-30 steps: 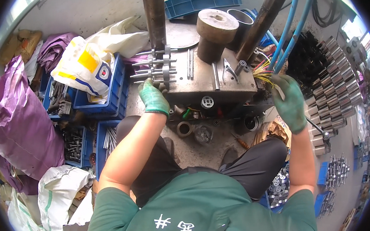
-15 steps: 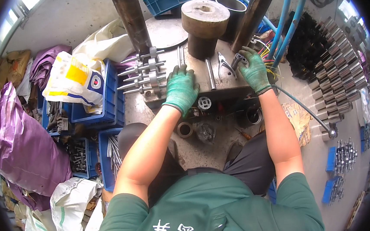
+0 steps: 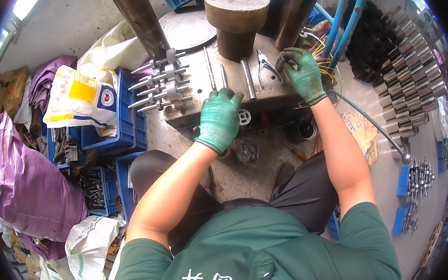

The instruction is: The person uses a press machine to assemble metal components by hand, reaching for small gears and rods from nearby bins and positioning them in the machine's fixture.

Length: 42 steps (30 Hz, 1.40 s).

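My left hand [image 3: 218,118], in a green glove, is at the front edge of the metal block [image 3: 197,104]. Its fingers are curled over the near end of a thin metal rod [image 3: 223,76]. Another rod [image 3: 209,67] lies just left of it. My right hand [image 3: 305,77], gloved too, closes its fingers on a short dark metal sleeve [image 3: 280,62] at the block's right side. Pliers [image 3: 267,67] with spread handles and a thicker bar [image 3: 248,79] lie between my hands. At the block's left sit several shafts with round discs [image 3: 169,83].
A heavy round-headed post [image 3: 237,7] stands behind the block between two dark columns [image 3: 140,23]. Blue crates [image 3: 132,115] and sacks [image 3: 30,179] crowd the left. Stacked metal cylinders [image 3: 409,80] and a blue hose [image 3: 349,27] are on the right.
The two thin rods, side by side before, are now apart, one nearer my left hand. My right hand has shifted slightly, its sleeve less visible. The whole view has shifted a little.
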Available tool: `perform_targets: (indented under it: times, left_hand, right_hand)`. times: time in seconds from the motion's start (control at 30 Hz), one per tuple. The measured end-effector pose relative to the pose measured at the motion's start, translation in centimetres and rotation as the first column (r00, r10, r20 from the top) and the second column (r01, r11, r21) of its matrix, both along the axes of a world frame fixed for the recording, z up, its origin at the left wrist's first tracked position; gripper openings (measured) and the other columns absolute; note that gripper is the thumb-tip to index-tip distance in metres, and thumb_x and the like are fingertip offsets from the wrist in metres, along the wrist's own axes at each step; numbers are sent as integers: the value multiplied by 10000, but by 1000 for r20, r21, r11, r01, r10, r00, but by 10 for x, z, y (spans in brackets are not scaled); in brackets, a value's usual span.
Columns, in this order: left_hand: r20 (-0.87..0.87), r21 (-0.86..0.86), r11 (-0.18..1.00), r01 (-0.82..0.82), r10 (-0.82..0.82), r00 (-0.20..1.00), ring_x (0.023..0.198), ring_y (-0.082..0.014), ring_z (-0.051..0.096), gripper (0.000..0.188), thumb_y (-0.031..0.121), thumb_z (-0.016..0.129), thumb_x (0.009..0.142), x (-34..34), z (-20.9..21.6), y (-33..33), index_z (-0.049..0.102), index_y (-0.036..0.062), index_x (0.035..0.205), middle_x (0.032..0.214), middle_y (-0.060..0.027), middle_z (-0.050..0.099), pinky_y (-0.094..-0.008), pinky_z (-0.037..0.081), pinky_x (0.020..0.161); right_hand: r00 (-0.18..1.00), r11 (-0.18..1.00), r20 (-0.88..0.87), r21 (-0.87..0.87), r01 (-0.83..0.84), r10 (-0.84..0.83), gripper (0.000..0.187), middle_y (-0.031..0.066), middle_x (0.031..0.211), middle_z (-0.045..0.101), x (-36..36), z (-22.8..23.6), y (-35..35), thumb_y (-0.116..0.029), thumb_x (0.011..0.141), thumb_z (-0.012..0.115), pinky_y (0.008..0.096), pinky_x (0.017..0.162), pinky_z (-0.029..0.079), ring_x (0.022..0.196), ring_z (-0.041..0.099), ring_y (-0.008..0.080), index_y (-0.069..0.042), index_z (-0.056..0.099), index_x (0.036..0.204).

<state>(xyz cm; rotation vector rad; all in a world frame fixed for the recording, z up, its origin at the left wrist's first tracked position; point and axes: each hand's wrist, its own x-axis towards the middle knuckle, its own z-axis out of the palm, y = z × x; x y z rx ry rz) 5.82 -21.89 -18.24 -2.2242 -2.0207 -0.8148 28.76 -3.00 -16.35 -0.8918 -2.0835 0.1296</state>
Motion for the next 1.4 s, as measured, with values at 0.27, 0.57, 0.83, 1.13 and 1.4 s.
perform_targets:
  times: [0.27, 0.57, 0.83, 1.13, 1.4]
  left_hand:
    - [825, -151, 976, -160, 213, 523, 953, -251, 666, 530, -54, 631, 833, 15, -16, -17, 610, 18, 1357, 1166, -143, 647, -335, 570, 826]
    - [794, -291, 874, 388, 447, -412, 821, -202, 713, 399, 122, 569, 1049, 8, 1, -28, 545, 6, 1430, 1127, -144, 729, -311, 603, 676]
    - [939, -177, 708, 684, 330, -99, 1103, -236, 722, 548, 248, 646, 1047, 33, 23, -36, 482, 22, 1518, 1281, -136, 675, -380, 603, 907]
    - [940, -192, 723, 663, 330, -88, 1088, -239, 721, 503, 138, 608, 1048, 35, 15, -33, 470, 3, 1513, 1288, -155, 662, -380, 609, 920]
    - [955, -188, 752, 632, 290, -61, 1088, -221, 714, 519, 126, 611, 1043, 35, 16, -33, 474, -4, 1526, 1286, -158, 658, -354, 602, 928]
  right_hand:
    - [860, 888, -511, -388, -247, 16, 240, 80, 1119, 741, 7, 22, -30, -40, 990, 709, 270, 907, 572, 1016, 705, 136, 26, 708, 1221]
    - [696, 528, -699, -657, -538, -162, 256, 135, 1152, 720, -1, 41, -75, -43, 1042, 608, 355, 887, 643, 996, 746, 225, 58, 639, 1276]
    - [675, 267, -702, -711, -650, -225, 426, 181, 1268, 676, -21, 38, -100, -7, 1031, 525, 436, 947, 641, 1126, 721, 313, 77, 490, 1448]
    - [664, 301, -744, -651, -697, -72, 402, 156, 1259, 697, -11, 31, -99, -15, 1015, 546, 416, 1012, 587, 1168, 685, 271, 63, 554, 1410]
    - [653, 39, -680, -702, -711, -334, 409, 152, 1163, 714, -22, 47, -113, -233, 1044, 612, 426, 946, 584, 1034, 702, 280, 30, 579, 1355]
